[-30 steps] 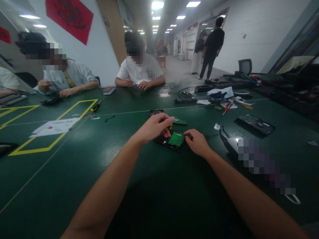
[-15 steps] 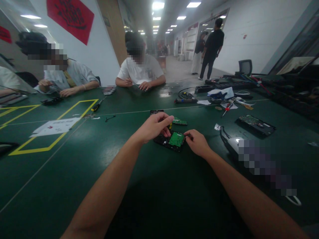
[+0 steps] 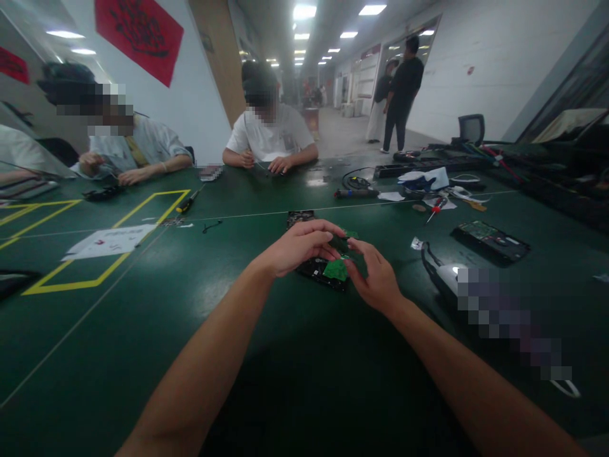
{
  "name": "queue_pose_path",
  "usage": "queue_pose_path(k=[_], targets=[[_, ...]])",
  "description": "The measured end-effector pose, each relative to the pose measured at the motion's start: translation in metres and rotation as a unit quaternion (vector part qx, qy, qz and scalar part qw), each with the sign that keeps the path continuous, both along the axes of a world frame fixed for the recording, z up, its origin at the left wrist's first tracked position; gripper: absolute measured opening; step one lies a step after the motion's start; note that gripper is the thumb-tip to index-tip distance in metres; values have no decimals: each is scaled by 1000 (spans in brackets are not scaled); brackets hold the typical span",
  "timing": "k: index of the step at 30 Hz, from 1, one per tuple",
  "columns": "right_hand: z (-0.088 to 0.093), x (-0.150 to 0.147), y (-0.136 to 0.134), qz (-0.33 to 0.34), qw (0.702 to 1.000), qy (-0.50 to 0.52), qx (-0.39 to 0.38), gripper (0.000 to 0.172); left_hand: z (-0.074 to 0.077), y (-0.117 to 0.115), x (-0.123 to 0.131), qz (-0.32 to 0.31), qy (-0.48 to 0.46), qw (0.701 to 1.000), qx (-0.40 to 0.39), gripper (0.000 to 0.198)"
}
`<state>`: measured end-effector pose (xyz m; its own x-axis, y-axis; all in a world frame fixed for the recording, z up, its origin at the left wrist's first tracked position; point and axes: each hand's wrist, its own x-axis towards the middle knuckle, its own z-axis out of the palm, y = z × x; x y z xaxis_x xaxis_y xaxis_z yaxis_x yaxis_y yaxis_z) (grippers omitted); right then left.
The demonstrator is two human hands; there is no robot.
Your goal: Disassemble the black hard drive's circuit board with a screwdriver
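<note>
In the head view, a black hard drive (image 3: 318,269) lies flat on the dark green surface (image 3: 143,317), right in front of the person and a little past both wrists. Its long axis runs from near-left to far-right across the frame, and the side facing up carries a green circuit board (image 3: 335,270) at its right end. Only the near strip of the drive and part of the board show; the rest is covered by the hands.

The left hand (image 3: 299,245) comes in from the lower left along a long, nearly straight forearm, palm down, fingers curled and bunched over the far side of the drive, with the fingertips pointing right. The right hand (image 3: 375,279) comes in from the lower right, wrist raised slightly, thumb and forefinger stretched left toward the board's upper edge. The two sets of fingertips meet above the board and pinch something small and dark there; what it is cannot be told, and whether it is free of the drive cannot be told either.

Just beyond the left hand, a second dark drive (image 3: 299,218) rests on the surface. Further right lies another drive with its board up (image 3: 490,236), and a red-handled screwdriver (image 3: 434,209) is near it. A yellow-handled screwdriver (image 3: 186,203) sits by the yellow tape lines on the left, close to a sheet of paper (image 3: 110,240). Two seated people work at the far edge.
</note>
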<state>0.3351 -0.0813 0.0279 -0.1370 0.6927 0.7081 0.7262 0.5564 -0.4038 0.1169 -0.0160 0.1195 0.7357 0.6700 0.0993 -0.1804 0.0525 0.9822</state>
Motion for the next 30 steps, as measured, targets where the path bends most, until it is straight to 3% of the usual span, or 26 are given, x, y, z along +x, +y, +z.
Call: queue_pose_path(k=[3,6,9,11,13,16,18,22,30], targets=[[-2,-2,-3,-1,1000,-1,-10,39,-2,-3,1,-40,14,999,-3,24],[-2,0,-3,0,1000,0,2,34,1,-2,0,-34,36,998,23,29],[-3,4,-1,-11,1000,23,15,30,-1,8,-8,45,76,992,93,34],[-5,7,2,-34,998,45,8,28,-11,21,-19,128,121,971,165,35],[-8,10,6,-57,996,68,3,27,-32,34,-36,222,214,917,251,33],[-13,13,12,-76,993,85,-8,25,-73,44,-66,373,368,774,355,27],[-16,15,15,-77,994,82,-14,24,-98,45,-83,401,385,751,356,27],[-16,15,16,-83,993,79,-17,24,-121,46,-102,400,393,751,350,30],[-16,20,16,-93,990,97,-30,25,-117,51,-100,251,403,801,365,41]])
